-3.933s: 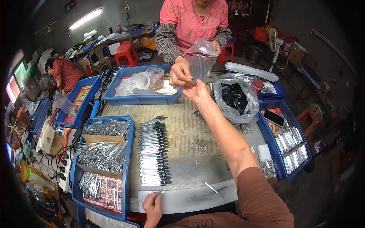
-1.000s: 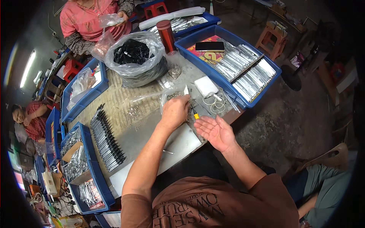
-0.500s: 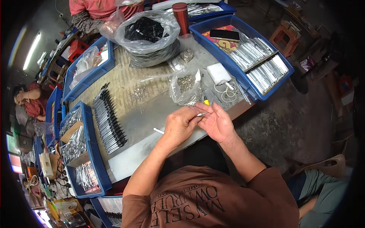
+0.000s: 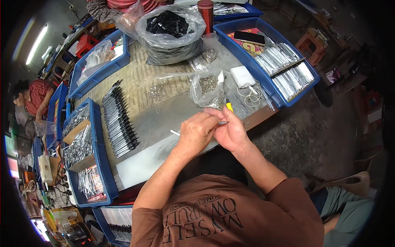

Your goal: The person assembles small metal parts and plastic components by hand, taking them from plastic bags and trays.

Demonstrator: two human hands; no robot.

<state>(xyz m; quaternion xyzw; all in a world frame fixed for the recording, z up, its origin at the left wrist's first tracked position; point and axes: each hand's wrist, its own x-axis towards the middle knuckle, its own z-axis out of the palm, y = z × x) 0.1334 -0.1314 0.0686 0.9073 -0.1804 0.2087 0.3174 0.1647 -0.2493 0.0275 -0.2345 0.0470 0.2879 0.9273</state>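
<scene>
A dark, stained, smooth floor surrounds the worktable, its top tan and ribbed toward the back, grey nearer the person. Rigid blue plastic trays flank it: the left tray is split by cardboard dividers among loose silvery rods, the right tray holds neatly ranked ones. A crinkled clear bag bulges with glossy black pieces. Slim silver-and-black pens lie in one overlapping column. At the table's near edge, the left hand pinches narrowly on a slim metal piece, which lies across the right hand, palm turned up; I cannot tell whether that hand grips it too. Beyond them sit a red cylindrical flask, a small clear pouch of metal bits and a yellow handle.
</scene>
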